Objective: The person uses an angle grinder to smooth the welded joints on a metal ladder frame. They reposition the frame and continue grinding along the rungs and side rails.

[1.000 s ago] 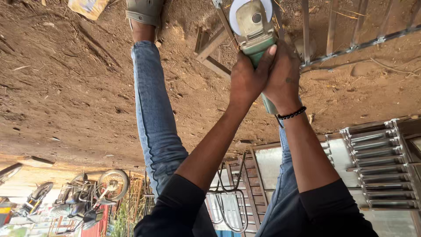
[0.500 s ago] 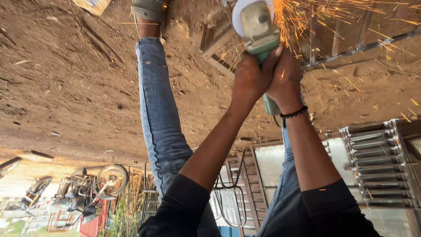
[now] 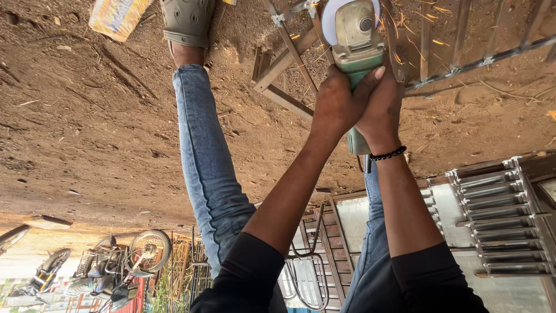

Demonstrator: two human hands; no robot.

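both my hands are wrapped tight around the green grinder (image 3: 354, 46). my left hand (image 3: 339, 104) grips the fat body of it, and my right hand (image 3: 383, 107) is closed over the body right beside it, touching my left. the fingers (image 3: 370, 78) of my left hand curl up over the green part.

the grinder is out in front of me, and its round white guard sits on the metal frame (image 3: 289, 64) that lies on the dirt ground (image 3: 87, 116). little orange sparks (image 3: 417, 35) fly off near the disc.

i think this tool is heavy and hard, and it shakes and pulls when it spins. it will not bend. the body is smooth plastic, so it could slip if i hold it loose. the best place to hold is the thick green middle, far from the spinning disc. the disc end is the bit that can hurt, so my fingers stay back.

my leg in blue jeans (image 3: 202, 150) stands beside the frame, and my grey shoe (image 3: 186, 20) is on the dirt.
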